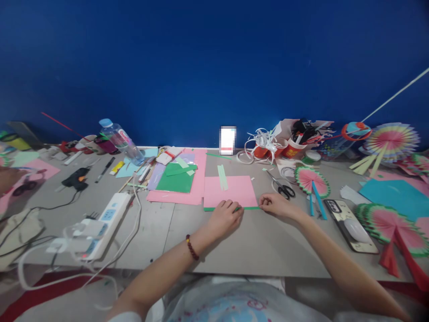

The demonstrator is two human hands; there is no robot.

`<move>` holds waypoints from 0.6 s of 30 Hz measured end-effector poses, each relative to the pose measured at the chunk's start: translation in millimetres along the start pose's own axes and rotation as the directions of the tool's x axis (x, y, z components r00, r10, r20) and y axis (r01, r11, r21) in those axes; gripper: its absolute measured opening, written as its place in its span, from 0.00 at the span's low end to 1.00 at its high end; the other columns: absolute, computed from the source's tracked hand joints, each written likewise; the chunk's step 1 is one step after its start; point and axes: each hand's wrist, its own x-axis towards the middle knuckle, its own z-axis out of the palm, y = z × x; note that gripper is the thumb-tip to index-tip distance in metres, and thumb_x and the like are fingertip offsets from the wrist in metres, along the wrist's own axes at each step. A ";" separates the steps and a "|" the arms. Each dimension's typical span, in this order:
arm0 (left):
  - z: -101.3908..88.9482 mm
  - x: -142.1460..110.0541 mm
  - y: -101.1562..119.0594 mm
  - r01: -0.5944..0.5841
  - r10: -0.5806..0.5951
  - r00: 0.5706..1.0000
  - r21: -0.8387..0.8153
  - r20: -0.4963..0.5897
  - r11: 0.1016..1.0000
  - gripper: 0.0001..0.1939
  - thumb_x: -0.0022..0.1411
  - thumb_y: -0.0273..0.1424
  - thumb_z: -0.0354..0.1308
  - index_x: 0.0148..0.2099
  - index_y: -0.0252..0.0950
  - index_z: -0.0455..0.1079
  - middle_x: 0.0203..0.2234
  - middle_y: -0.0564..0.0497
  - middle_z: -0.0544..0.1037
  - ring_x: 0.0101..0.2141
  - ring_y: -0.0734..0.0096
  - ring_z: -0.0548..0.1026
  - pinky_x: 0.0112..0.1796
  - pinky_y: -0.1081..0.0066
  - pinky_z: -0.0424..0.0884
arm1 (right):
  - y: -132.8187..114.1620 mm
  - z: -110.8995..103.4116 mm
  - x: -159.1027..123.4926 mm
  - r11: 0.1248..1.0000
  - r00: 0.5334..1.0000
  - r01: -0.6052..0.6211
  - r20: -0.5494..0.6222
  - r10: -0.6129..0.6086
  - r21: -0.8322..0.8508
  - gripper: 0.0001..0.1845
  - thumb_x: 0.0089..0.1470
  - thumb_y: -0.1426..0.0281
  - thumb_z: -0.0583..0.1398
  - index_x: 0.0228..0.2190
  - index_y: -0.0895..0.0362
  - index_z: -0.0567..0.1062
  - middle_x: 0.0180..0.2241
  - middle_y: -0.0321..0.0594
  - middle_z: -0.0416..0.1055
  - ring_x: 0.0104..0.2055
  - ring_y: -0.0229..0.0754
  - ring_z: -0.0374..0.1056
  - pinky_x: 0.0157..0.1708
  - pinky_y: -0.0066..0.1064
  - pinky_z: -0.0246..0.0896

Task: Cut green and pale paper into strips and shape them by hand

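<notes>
In front of me lies a sheet of pink paper [239, 190] with a narrow green edge [211, 209] along its near side. My left hand [226, 218] rests on that edge, fingers bent and closed over the paper's near border. At the near right corner, my right hand [275, 205] has its fingers curled in a pinch at the end of the green edge. The fingertips of both hands are partly hidden. Pale green strips [222, 178] lie across the top of the pink sheet. Black-handled scissors [285, 191] lie just beyond my right hand.
Left are a bagged green paper stack [177, 180], a bottle [122, 142], a power strip [109, 223] and a glue gun [76, 179]. Right are watermelon-patterned paper fans [312, 181], a phone [340, 219] with a mouse [357, 230], and cups [293, 149]. Another person's hand [8, 179] shows far left.
</notes>
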 end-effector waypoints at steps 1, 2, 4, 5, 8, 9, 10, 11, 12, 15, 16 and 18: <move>-0.2 0.0 0.1 -0.001 0.001 1.000 0.002 0.001 1.000 0.13 0.64 0.29 0.51 0.50 0.37 0.66 0.39 0.46 0.71 0.40 0.63 0.67 0.38 0.63 0.64 | 0.1 0.0 0.2 1.000 1.000 0.000 0.002 0.000 -0.005 0.05 0.40 0.69 0.57 0.24 0.57 0.70 0.19 0.34 0.68 0.22 0.36 0.62 0.22 0.26 0.54; -0.4 0.0 0.2 0.000 0.000 1.000 0.004 0.000 1.000 0.13 0.64 0.29 0.51 0.50 0.37 0.67 0.39 0.46 0.71 0.40 0.63 0.67 0.38 0.63 0.64 | 0.3 0.0 0.4 1.000 1.000 -0.001 0.004 0.001 -0.006 0.05 0.40 0.69 0.56 0.24 0.56 0.70 0.18 0.34 0.68 0.21 0.36 0.61 0.22 0.26 0.54; -0.8 0.1 0.3 0.000 0.000 1.000 0.005 0.000 1.000 0.13 0.64 0.28 0.51 0.50 0.37 0.67 0.39 0.47 0.71 0.40 0.63 0.67 0.38 0.63 0.64 | 1.1 0.2 0.5 1.000 1.000 -0.002 0.007 0.002 -0.004 0.05 0.40 0.69 0.56 0.24 0.56 0.70 0.18 0.33 0.67 0.21 0.36 0.61 0.22 0.26 0.53; -1.0 0.2 0.4 -0.001 0.001 1.000 0.005 0.001 1.000 0.13 0.64 0.28 0.51 0.50 0.37 0.67 0.39 0.47 0.71 0.40 0.63 0.67 0.38 0.63 0.64 | 1.4 0.3 0.5 1.000 1.000 -0.002 0.006 0.002 -0.001 0.05 0.40 0.69 0.56 0.24 0.56 0.70 0.18 0.33 0.67 0.21 0.36 0.61 0.22 0.26 0.53; -1.2 0.2 0.4 -0.004 0.004 1.000 0.009 0.002 1.000 0.13 0.64 0.29 0.51 0.50 0.37 0.67 0.39 0.47 0.71 0.40 0.63 0.67 0.38 0.63 0.64 | 1.9 0.8 -0.2 1.000 1.000 0.008 -0.004 -0.008 0.006 0.05 0.40 0.69 0.57 0.24 0.56 0.70 0.17 0.33 0.67 0.21 0.36 0.61 0.22 0.25 0.53; -1.3 0.2 0.4 -0.003 0.003 1.000 0.012 0.001 1.000 0.13 0.64 0.29 0.51 0.50 0.37 0.67 0.39 0.47 0.71 0.40 0.63 0.67 0.38 0.63 0.64 | 1.9 1.0 -0.5 1.000 1.000 0.009 -0.006 -0.009 0.007 0.04 0.40 0.69 0.57 0.24 0.56 0.70 0.17 0.33 0.67 0.21 0.36 0.61 0.22 0.25 0.53; -1.3 0.1 0.4 -0.002 0.002 1.000 0.015 0.000 1.000 0.13 0.64 0.29 0.52 0.50 0.37 0.67 0.39 0.47 0.71 0.40 0.63 0.67 0.38 0.63 0.64 | 1.7 1.1 -0.7 1.000 1.000 0.008 -0.006 -0.008 0.006 0.04 0.40 0.69 0.57 0.24 0.56 0.70 0.17 0.33 0.67 0.21 0.36 0.61 0.22 0.26 0.53; -1.4 0.1 0.5 -0.001 0.001 1.000 0.017 0.000 1.000 0.13 0.64 0.29 0.52 0.50 0.37 0.67 0.39 0.46 0.71 0.40 0.63 0.67 0.38 0.63 0.64 | 1.5 1.1 -0.9 1.000 1.000 0.006 -0.007 -0.006 0.003 0.04 0.41 0.69 0.57 0.24 0.56 0.70 0.17 0.33 0.67 0.21 0.36 0.61 0.22 0.26 0.53; -1.5 0.0 0.5 -0.004 0.004 1.000 0.018 0.000 1.000 0.13 0.64 0.29 0.52 0.50 0.36 0.67 0.39 0.46 0.71 0.40 0.63 0.67 0.38 0.63 0.64 | 1.4 1.1 -0.9 1.000 1.000 0.004 -0.008 -0.004 -0.002 0.04 0.41 0.69 0.57 0.24 0.56 0.70 0.17 0.33 0.67 0.21 0.36 0.61 0.22 0.26 0.53; -2.0 0.1 0.8 -0.008 0.008 1.000 0.015 -0.004 1.000 0.12 0.64 0.29 0.51 0.50 0.36 0.67 0.39 0.46 0.71 0.40 0.63 0.68 0.38 0.63 0.64 | 1.7 1.0 -0.5 0.999 1.000 0.009 -0.021 -0.010 -0.032 0.04 0.41 0.69 0.58 0.24 0.56 0.70 0.18 0.34 0.68 0.21 0.36 0.62 0.23 0.26 0.54; -2.2 0.2 0.9 -0.009 0.009 1.000 0.014 -0.005 1.000 0.12 0.64 0.29 0.51 0.50 0.36 0.67 0.39 0.46 0.71 0.40 0.63 0.68 0.38 0.63 0.64 | 1.9 1.0 -0.2 0.999 1.000 0.015 -0.025 -0.016 -0.040 0.04 0.41 0.69 0.58 0.24 0.56 0.71 0.18 0.34 0.69 0.22 0.37 0.63 0.24 0.27 0.55; -2.4 0.3 1.0 -0.007 0.007 1.000 0.012 -0.003 1.000 0.12 0.64 0.28 0.51 0.50 0.36 0.67 0.38 0.46 0.72 0.40 0.62 0.68 0.38 0.63 0.64 | 2.2 1.0 0.2 0.999 0.999 0.023 -0.031 -0.025 -0.048 0.05 0.42 0.67 0.59 0.24 0.56 0.71 0.19 0.35 0.69 0.23 0.37 0.63 0.25 0.27 0.55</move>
